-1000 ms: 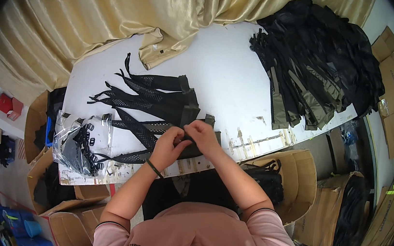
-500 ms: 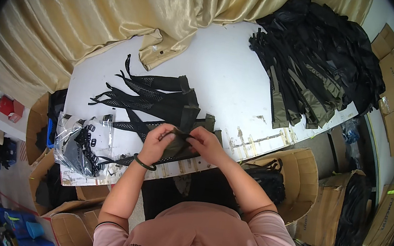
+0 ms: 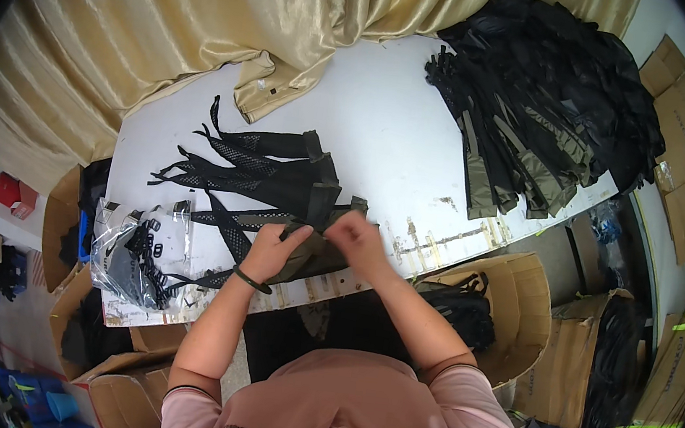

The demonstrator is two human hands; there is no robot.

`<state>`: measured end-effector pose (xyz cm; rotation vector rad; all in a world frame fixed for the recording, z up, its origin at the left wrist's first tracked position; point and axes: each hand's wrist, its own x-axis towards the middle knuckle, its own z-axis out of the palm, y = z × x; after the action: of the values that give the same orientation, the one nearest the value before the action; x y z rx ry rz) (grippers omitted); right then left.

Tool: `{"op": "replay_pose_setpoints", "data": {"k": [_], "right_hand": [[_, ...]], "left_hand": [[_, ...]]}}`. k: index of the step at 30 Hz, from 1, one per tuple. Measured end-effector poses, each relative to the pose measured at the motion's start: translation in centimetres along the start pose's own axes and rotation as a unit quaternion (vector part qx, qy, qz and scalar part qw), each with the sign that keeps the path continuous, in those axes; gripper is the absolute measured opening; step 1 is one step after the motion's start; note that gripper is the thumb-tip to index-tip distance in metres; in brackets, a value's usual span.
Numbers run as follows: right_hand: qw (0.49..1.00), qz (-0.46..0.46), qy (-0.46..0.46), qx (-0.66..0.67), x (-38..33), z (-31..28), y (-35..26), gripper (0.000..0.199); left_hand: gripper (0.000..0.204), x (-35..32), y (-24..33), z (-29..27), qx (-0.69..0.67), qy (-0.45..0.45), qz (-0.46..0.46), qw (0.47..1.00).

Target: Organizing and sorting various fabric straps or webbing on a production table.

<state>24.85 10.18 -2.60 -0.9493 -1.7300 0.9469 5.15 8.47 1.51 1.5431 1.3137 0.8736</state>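
My left hand [image 3: 273, 250] and my right hand [image 3: 358, 239] both grip an olive and black strap piece [image 3: 315, 251] at the near edge of the white table [image 3: 384, 147]. The hands are close together over it. A black band sits on my left wrist. Just beyond the hands lies a small stack of black mesh straps [image 3: 263, 171] with thin tails pointing left.
A clear plastic bag of black buckles [image 3: 135, 258] lies at the left near edge. A big heap of black and olive straps [image 3: 540, 110] covers the far right. Gold curtain fabric [image 3: 212, 22] drapes behind. Open cardboard boxes [image 3: 500, 316] stand beside my legs.
Both hands have drawn the strap piece nearer the table's front edge, and my right hand has shifted a little right. The stack of mesh straps has not moved.
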Motion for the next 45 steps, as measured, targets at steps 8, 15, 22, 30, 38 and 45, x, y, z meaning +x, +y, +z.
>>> {"op": "replay_pose_setpoints", "data": {"k": [8, 15, 22, 30, 38, 45], "right_hand": [[0.989, 0.074, -0.104, 0.074, -0.2, 0.3, -2.2, 0.022], [0.934, 0.27, 0.01, 0.234, -3.0, -7.1, 1.0, 0.013], [0.924, 0.151, 0.068, -0.346, -3.9, -7.9, 1.8, 0.029], [0.854, 0.171, -0.026, -0.491, 5.3, -4.9, 4.9, 0.041], [0.919, 0.049, -0.074, -0.385, 5.8, -4.0, 7.5, 0.022], [0.976, -0.148, 0.037, -0.153, 4.7, -4.2, -6.0, 0.009]], "left_hand": [[0.027, 0.0, -0.9, -0.5, 0.012, -0.043, -0.006, 0.999], [0.024, -3.8, -2.9, -7.3, 0.331, -0.1, 0.046, 0.937], [0.026, -4.9, -3.8, -9.5, 0.323, -0.093, -0.084, 0.938], [0.053, -3.1, -5.0, -4.5, 0.431, -0.036, 0.019, 0.901], [0.089, -5.1, -7.9, 4.1, 0.474, -0.081, 0.144, 0.865], [0.068, -4.1, -7.6, 2.2, 0.239, 0.015, 0.139, 0.961]]}}
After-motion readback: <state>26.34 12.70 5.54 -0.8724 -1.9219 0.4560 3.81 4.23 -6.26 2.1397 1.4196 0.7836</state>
